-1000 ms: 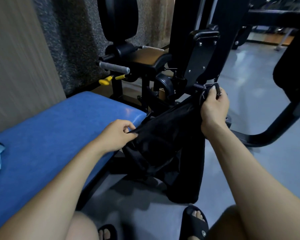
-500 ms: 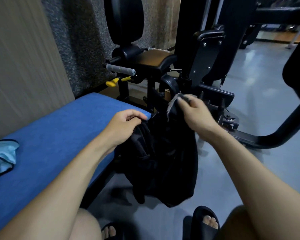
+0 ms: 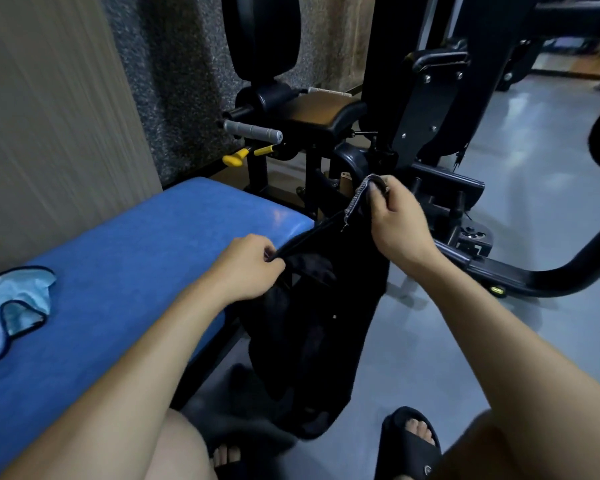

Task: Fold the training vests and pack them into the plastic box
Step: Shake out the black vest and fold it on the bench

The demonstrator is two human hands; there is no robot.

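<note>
Black gym machine (image 3: pixel 426 109) fills upper centre and right of frame, padded seat and grey handle (image 3: pixel 252 130) facing the camera, yellow lever (image 3: pixel 236 157) below the handle. Blue padded bench (image 3: pixel 118 278) runs from lower left to frame centre, against a wood-grain wall. Grey floor (image 3: pixel 534 209) takes the right side. Black training vest (image 3: pixel 312 327) hangs off the bench end at frame centre, above the floor, held up by both hands. Light blue vest (image 3: pixel 13 306) lies on the bench at the left edge, dark trim, partly cut off. Black sandals on both feet at bottom centre. Left hand (image 3: pixel 253 266) fingers curled, pinching the black vest's edge just over the bench end. Right hand (image 3: pixel 394 220) higher, right of centre, gripping the vest's stitched strap.
</note>
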